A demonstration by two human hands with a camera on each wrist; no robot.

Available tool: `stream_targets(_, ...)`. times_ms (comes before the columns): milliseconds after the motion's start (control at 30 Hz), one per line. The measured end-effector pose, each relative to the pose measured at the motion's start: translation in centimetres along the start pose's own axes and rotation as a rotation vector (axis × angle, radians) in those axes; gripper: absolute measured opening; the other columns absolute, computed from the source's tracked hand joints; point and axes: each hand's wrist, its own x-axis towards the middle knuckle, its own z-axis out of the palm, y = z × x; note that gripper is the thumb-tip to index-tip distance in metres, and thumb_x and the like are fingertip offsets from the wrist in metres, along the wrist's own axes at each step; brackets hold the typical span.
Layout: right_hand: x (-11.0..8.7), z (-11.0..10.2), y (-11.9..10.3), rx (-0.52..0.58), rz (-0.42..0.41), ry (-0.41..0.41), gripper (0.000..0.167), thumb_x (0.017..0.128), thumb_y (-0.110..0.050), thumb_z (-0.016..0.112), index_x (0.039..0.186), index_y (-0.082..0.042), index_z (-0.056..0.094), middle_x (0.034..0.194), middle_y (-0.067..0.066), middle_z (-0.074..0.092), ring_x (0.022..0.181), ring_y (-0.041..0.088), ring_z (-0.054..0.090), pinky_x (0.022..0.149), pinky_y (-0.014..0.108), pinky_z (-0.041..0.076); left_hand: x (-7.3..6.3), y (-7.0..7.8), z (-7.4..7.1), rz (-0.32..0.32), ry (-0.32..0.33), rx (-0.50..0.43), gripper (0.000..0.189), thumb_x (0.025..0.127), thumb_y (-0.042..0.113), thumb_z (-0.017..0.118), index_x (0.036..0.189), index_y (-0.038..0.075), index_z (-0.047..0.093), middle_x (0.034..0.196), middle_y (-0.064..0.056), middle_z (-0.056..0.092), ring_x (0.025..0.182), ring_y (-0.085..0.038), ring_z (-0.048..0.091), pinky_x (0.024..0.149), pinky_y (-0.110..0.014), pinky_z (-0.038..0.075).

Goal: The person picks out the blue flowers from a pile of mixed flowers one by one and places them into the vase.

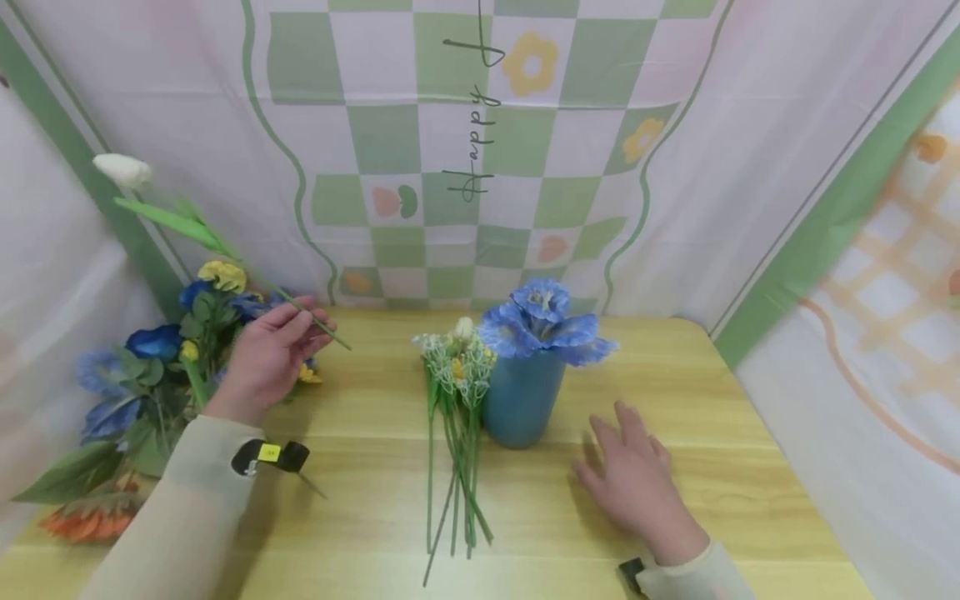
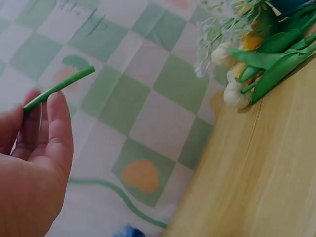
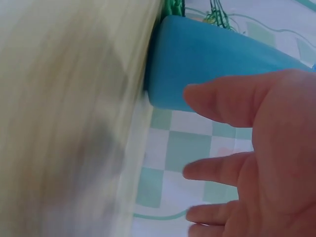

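The left hand (image 1: 270, 358) and its sleeve covered part of the mixed flower heap (image 1: 153, 398) on the far left, so its stems were hard to tell apart. That hand's grip pinched the stem of a white flower (image 1: 197, 232), which slanted up and left above the heap; the left wrist view showed only the stem's cut end, the bloom lying out of frame. The right hand (image 1: 633, 479) was released, fingers spread and holding nothing, right of the blue vase (image 1: 522, 402); whether its fingertips met the wood could not be told. The vase walls hid the lower stems of the blue flowers (image 1: 542, 321), and the right wrist view cut off its mouth. Just left of it lay a bunch of small blooms (image 1: 459, 367), their crossing stems too tangled to count. The pale wooden surface (image 1: 360, 508) blurred in the right wrist view. Beyond it hung a green-and-white checked cloth (image 1: 450, 150) with sideways lettering, partly cropped at the top.
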Motion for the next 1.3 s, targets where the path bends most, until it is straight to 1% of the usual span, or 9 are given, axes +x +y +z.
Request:
stream_targets(267, 0.0, -0.7, -1.2, 0.002, -0.087, 0.034, 0.076, 0.089, -0.032, 0.072, 0.146, 0.006, 0.040, 0.149, 0.032, 0.034, 0.134, 0.049, 0.034, 0.103, 0.072, 0.028, -1.5, -0.8, 3.7, 0.031, -0.158, 0.543, 0.022, 0.102, 0.009, 0.058, 0.112, -0.010, 0.066, 0.120, -0.013, 0.062, 0.098, -0.026, 0.068, 0.090, -0.038, 0.055)
stream_targets(400, -0.2, -1.7, -2.2, 0.057, -0.125, 0.104, 0.076, 0.090, -0.027, 0.072, 0.147, 0.009, 0.035, 0.147, 0.030, 0.039, 0.130, 0.049, 0.042, 0.103, 0.066, 0.035, -2.9, -1.3, 5.6, 0.036, -0.258, 0.757, 0.021, 0.101, 0.014, 0.060, 0.115, 0.001, 0.070, 0.104, -0.009, 0.072, 0.094, -0.029, 0.070, 0.085, -0.036, 0.057)
stream_targets(500, -0.5, -2.8, -3.2, 0.111, -0.140, 0.151, 0.061, 0.092, -0.022, 0.070, 0.140, 0.007, 0.047, 0.135, 0.024, 0.055, 0.120, 0.045, 0.054, 0.099, 0.061, 0.043, -4.1, -1.8, 7.1, 0.073, -0.360, 0.861, 0.018, 0.100, 0.013, 0.061, 0.112, 0.007, 0.073, 0.102, -0.002, 0.073, 0.090, -0.024, 0.071, 0.082, -0.033, 0.057)
stream_targets(600, -0.9, -3.8, -4.2, 0.136, -0.194, 0.204, 0.035, 0.092, -0.019, 0.068, 0.122, 0.000, 0.064, 0.110, 0.009, 0.070, 0.100, 0.032, 0.066, 0.089, 0.052, 0.052, -5.1, -2.4, 8.5, 0.148, -0.476, 0.931, 0.015, 0.098, 0.010, 0.063, 0.107, 0.010, 0.075, 0.104, 0.000, 0.073, 0.086, -0.017, 0.071, 0.078, -0.031, 0.058)
stream_targets(700, -1.2, -4.2, -4.9, 0.156, -0.323, 0.285, 0.016, 0.088, -0.014, 0.070, 0.103, -0.008, 0.072, 0.090, -0.005, 0.072, 0.082, 0.016, 0.068, 0.075, 0.040, 0.058, -6.0, -3.0, 9.8, 0.236, -0.586, 0.987, 0.014, 0.097, 0.010, 0.065, 0.105, 0.011, 0.076, 0.104, 0.001, 0.073, 0.081, -0.009, 0.068, 0.073, -0.028, 0.058)
stream_targets(833, -1.3, -4.4, -5.4, 0.238, -0.494, 0.389, 0.013, 0.084, -0.010, 0.070, 0.096, -0.012, 0.073, 0.086, -0.009, 0.070, 0.076, 0.008, 0.066, 0.069, 0.029, 0.057, -6.7, -4.3, 11.2, 0.332, -0.719, 1.018, 0.017, 0.095, 0.009, 0.066, 0.109, 0.007, 0.075, 0.101, 0.001, 0.073, 0.076, -0.004, 0.063, 0.068, -0.023, 0.056)
stream_targets(933, -1.3, -4.5, -5.9, 0.335, -0.557, 0.413, 0.017, 0.086, -0.011, 0.070, 0.102, -0.010, 0.071, 0.091, -0.008, 0.070, 0.077, 0.009, 0.067, 0.073, 0.025, 0.056, -7.1, -5.5, 12.2, 0.376, -0.790, 1.046, 0.019, 0.094, 0.007, 0.067, 0.112, 0.005, 0.074, 0.097, 0.000, 0.073, 0.077, -0.001, 0.061, 0.071, -0.020, 0.054)
stream_targets(1100, -1.1, -5.1, -6.8, 0.501, -0.534, 0.367, 0.024, 0.088, -0.011, 0.071, 0.113, -0.009, 0.069, 0.099, -0.004, 0.071, 0.081, 0.010, 0.067, 0.081, 0.022, 0.053, -7.3, -6.9, 13.7, 0.383, -0.859, 1.118, 0.019, 0.093, 0.006, 0.069, 0.111, 0.006, 0.074, 0.099, -0.002, 0.073, 0.086, -0.002, 0.063, 0.081, -0.016, 0.051)
stream_targets(1300, -1.2, -5.9, -7.4, 0.684, -0.447, 0.428, 0.028, 0.084, 0.004, 0.074, 0.105, -0.014, 0.073, 0.086, -0.004, 0.072, 0.074, 0.009, 0.068, 0.072, 0.020, 0.054, -7.3, -7.9, 14.8, 0.421, -0.909, 1.209, 0.017, 0.092, 0.009, 0.070, 0.108, 0.008, 0.075, 0.091, 0.003, 0.071, 0.079, 0.002, 0.059, 0.078, -0.015, 0.050)
